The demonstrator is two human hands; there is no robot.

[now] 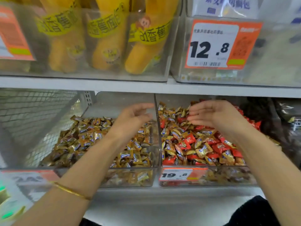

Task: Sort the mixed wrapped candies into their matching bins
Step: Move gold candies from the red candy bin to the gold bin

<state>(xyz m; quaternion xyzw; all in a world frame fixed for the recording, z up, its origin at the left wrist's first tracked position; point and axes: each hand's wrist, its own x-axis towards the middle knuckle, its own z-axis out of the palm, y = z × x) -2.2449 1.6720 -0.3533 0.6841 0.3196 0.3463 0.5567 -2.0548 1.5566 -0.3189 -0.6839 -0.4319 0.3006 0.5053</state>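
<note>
Two clear plastic bins stand side by side on a shelf. The left bin (114,176) holds gold wrapped candies (84,137). The right bin (228,176) holds red wrapped candies (187,144) mixed with gold wrapped candies (202,150). My left hand (135,118) hovers over the back right of the left bin, fingers relaxed and loosely curved, holding nothing I can see. My right hand (216,115) hovers over the back of the right bin with its fingers stretched out leftward, just above the candies.
A clear divider wall (157,128) separates the two bins. A 19.8 price tag (179,174) hangs on the right bin's front. The shelf above (146,87) carries yellow banana-shaped packs (105,43) and a 12.8 tag (211,44). Wire mesh (32,111) lies left; dark packets (286,121) lie right.
</note>
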